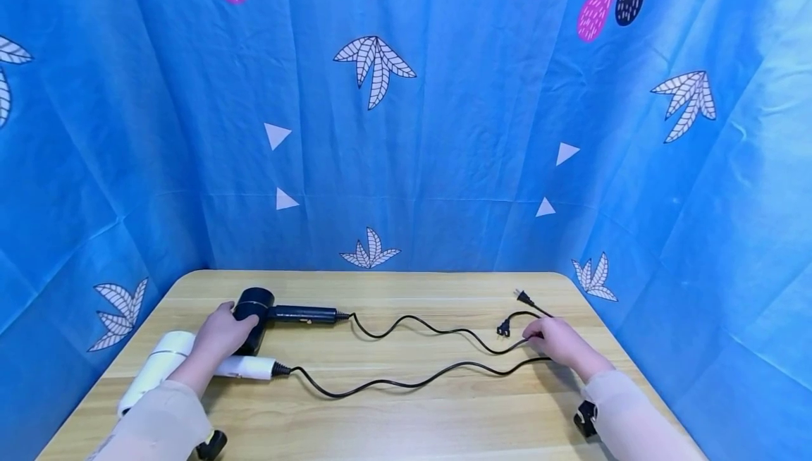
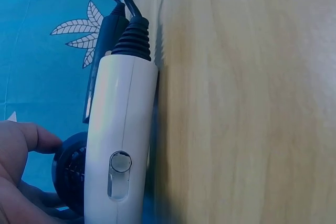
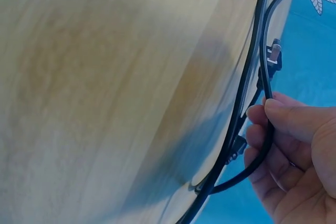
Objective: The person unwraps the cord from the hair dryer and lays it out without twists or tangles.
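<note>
A black hair dryer lies toward the back left of the table, handle pointing right. My left hand holds its barrel, with thumb and fingers on either side. Nearer to me is a white hair dryer, partly hidden beneath my left forearm; its handle fills the middle of the left wrist view. At the right, my right hand pinches the black dryer's cord between thumb and fingers. The white dryer's cord runs below that hand.
Two black plugs, one farther back and one nearer, lie beside the right hand. The wooden table is bordered by blue patterned curtains at the back and both sides.
</note>
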### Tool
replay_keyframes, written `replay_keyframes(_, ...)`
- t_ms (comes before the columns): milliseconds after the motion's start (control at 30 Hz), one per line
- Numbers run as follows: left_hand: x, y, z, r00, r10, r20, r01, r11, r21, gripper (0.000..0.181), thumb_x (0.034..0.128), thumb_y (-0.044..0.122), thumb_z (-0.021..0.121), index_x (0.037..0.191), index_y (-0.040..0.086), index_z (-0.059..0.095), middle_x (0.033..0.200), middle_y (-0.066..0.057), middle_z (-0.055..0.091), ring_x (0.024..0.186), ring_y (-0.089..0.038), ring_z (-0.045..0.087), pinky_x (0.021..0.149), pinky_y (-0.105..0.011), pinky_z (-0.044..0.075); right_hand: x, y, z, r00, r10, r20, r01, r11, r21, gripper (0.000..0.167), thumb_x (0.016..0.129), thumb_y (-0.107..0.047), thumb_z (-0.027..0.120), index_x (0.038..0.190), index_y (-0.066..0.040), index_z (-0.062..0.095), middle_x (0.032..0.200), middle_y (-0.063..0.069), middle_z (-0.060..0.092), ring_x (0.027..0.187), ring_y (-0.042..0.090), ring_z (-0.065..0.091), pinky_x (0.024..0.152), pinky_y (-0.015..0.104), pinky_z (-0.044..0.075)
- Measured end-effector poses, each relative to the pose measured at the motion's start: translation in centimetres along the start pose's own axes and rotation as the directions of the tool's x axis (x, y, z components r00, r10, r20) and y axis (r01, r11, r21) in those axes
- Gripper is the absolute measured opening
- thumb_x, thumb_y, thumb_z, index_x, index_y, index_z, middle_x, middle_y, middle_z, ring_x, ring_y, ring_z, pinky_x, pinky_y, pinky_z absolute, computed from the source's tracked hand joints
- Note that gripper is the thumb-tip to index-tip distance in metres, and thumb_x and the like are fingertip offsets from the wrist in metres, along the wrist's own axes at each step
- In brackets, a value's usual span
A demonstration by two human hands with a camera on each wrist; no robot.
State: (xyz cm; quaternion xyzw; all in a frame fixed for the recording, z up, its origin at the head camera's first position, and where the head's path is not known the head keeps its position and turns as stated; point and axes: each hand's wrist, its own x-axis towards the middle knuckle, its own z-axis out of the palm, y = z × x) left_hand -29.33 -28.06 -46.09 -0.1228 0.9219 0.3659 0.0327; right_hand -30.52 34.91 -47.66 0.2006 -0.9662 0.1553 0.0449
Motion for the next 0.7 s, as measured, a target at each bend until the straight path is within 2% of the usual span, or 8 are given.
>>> replay_keyframes(300,-0.7,-0.1,0.0,0.998,0.050,-0.041,-0.049,0.999,0.012,0.078,0.1006,0.034,0.046,0.150,-0.019,0.015,0.147,-0.046,0.023,0.131,-0.059,0.032,0.108,-0.065,0.031,-0.2,0.0,-0.6,1.000,0.028,0.005,-0.028,1.000,0.008,0.012,0.085,0.001,0.073,0.096,-0.004,0.077,0.092,0.004,0.074,0.087,0.026,0.069,0.080,0.044,0.056)
replay_keyframes(533,-1.8,0.7,-0.2,0.994,0.082,-0.069,-0.081,0.996,0.022,0.076,0.0997,0.031,0.048,0.150,-0.017,0.019,0.146,-0.045,0.025,0.130,-0.059,0.034,0.106,-0.066,0.033,-0.5,-0.1,-1.6,1.000,-0.015,-0.025,0.015,1.000,0.011,0.013,0.084,0.001,0.072,0.096,0.000,0.076,0.092,0.007,0.074,0.084,0.025,0.069,0.077,0.043,0.056)
replay_keyframes(700,-2.6,1.3,-0.4,0.991,0.109,-0.082,-0.109,0.994,0.001,0.073,0.0994,0.030,0.048,0.150,-0.016,0.022,0.146,-0.044,0.028,0.129,-0.058,0.036,0.104,-0.066,0.034,-0.4,-0.2,-2.6,1.000,0.012,-0.003,-0.012,0.999,0.048,0.013,0.089,-0.002,0.070,0.100,0.001,0.075,0.092,0.006,0.073,0.083,0.022,0.067,0.074,0.039,0.055)
